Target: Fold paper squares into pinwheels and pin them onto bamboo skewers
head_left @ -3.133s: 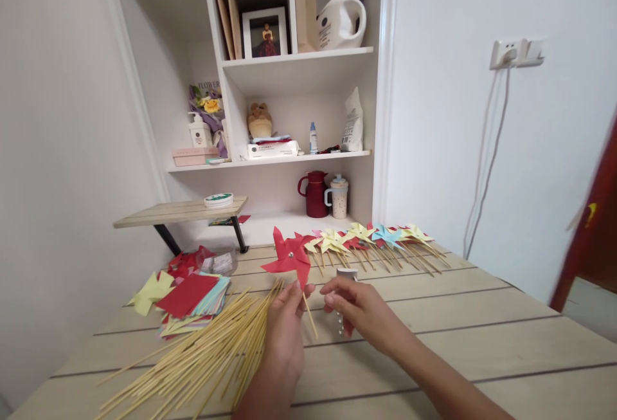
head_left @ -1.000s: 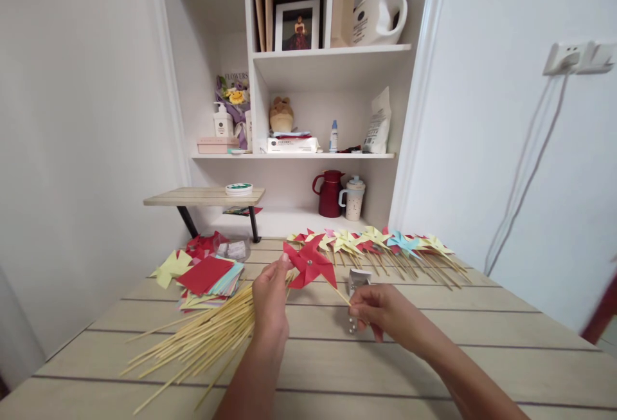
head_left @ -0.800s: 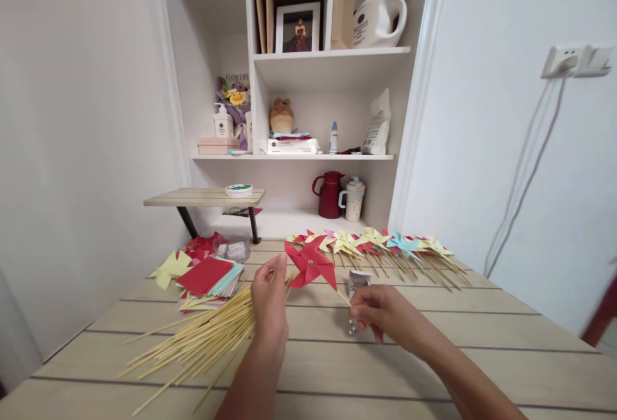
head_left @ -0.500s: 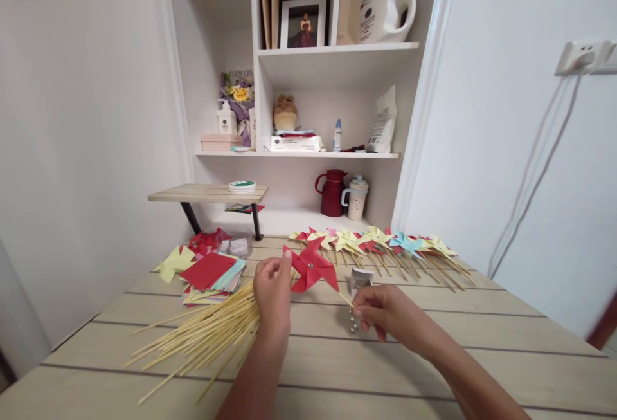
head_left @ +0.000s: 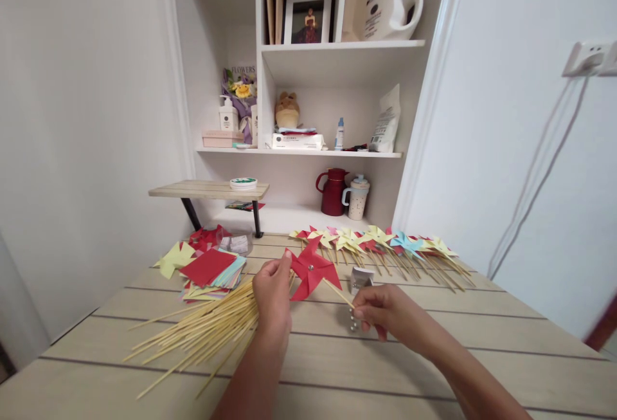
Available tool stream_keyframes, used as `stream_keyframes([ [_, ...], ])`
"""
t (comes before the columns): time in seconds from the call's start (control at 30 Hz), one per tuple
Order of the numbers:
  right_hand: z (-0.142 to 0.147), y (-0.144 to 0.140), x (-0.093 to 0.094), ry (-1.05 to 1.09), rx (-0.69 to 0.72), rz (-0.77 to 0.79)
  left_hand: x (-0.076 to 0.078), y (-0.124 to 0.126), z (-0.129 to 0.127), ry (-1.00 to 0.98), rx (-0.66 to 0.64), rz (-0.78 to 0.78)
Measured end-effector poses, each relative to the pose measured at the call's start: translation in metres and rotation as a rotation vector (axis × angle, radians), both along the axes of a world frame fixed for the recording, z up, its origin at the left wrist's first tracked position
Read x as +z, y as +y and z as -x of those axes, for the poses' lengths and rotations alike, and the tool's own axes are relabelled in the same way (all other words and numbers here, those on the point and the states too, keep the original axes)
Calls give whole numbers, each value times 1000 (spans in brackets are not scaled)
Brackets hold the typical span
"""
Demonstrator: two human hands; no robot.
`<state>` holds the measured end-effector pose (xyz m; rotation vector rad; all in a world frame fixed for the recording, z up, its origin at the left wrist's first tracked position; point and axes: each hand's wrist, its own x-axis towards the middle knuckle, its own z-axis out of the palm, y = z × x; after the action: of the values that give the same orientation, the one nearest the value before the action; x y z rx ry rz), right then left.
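Observation:
A red paper pinwheel [head_left: 311, 270] on a thin bamboo stick is held above the wooden table [head_left: 434, 343]. My right hand [head_left: 385, 310] pinches the lower end of its stick. My left hand [head_left: 272, 294] touches the left blade tip with thumb and forefinger. Under my left hand lies a loose pile of bamboo skewers [head_left: 202, 333]. A small white box of pins [head_left: 360, 278] stands just behind my right hand, with a few silver pins [head_left: 353, 325] beside my fingers.
A row of finished pinwheels [head_left: 380, 243] lies across the table's far edge. A stack of coloured paper squares [head_left: 208, 273] sits at the left. Behind are white shelves, a small wooden riser [head_left: 208, 190], a red jug [head_left: 331, 191] and a mug [head_left: 357, 197].
The pinwheel has gone from upright in my left hand to tilted, its stick now pinched by my right hand. My left hand moved to the blade tip; the camera view shifted.

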<state>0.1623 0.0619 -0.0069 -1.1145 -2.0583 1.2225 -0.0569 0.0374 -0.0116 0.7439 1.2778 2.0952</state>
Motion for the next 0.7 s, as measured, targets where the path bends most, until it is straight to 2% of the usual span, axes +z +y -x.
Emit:
stream_keyframes([
  [0.1, 1, 0, 0, -9, 9, -2, 2, -2, -1, -90, -137, 36],
  [0.17, 1, 0, 0, -15, 10, -6, 2, -3, -1, -113, -168, 56],
  [0.23, 1, 1, 0, -22, -8, -5, 2, -2, 0, -92, -141, 68],
  [0.37, 1, 2, 2, -13, -78, 4, 4, -1, 5, -20, 2, 61],
  [0.5, 0, 3, 7, 73, -105, 5, 6, 2, 11, -45, 92, 25],
  [0.6, -1, 4, 10, 146, -144, 12, 3, 5, 11, -41, 94, 7],
  [0.7, -2, 6, 11, 212, -173, 18, -4, 7, 6, 53, 40, 12],
])
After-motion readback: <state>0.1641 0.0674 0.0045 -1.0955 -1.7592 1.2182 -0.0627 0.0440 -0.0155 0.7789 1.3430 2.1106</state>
